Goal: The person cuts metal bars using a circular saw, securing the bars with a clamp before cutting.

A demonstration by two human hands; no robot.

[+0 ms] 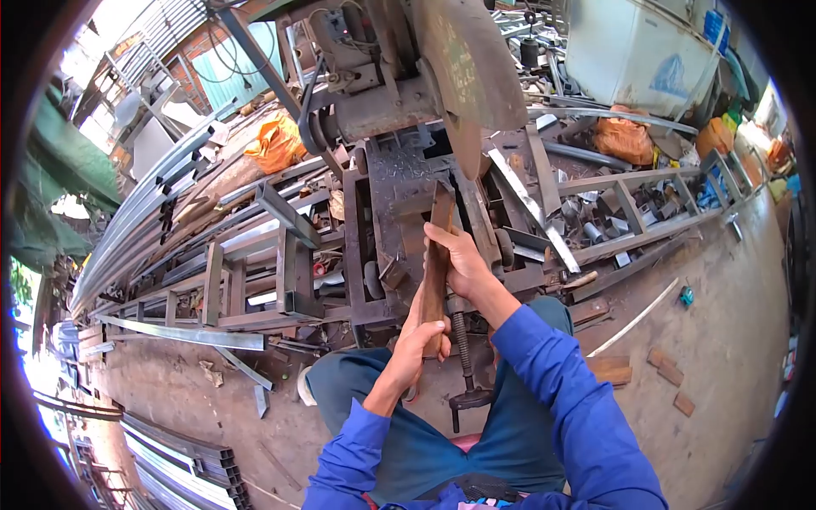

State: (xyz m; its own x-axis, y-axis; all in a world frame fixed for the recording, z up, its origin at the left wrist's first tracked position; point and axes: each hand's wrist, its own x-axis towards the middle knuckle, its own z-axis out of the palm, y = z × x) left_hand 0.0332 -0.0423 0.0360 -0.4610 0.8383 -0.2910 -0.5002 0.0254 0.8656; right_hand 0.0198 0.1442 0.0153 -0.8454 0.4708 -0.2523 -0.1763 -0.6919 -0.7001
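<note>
A long brown bar (436,276), rusty metal or wood, stands nearly upright in the picture between my hands. My left hand (412,344) is wrapped round its lower end, thumb across the front. Higher up, my right hand (463,259) grips the same bar from the right side. The bar's far end reaches over the dark bed of a cut-off saw (408,170), below its round blade guard (472,64). A threaded vise screw with a handle (461,344) runs toward me just right of the bar's lower end.
Metal frames (212,285) and long steel strips (144,200) lie on the left. On the right are a ladder-like frame (629,206), metal offcuts and an orange bag (625,136). Small brown plates (665,367) and a thin rod (633,319) rest on the floor. Square tubes (183,459) are stacked lower left.
</note>
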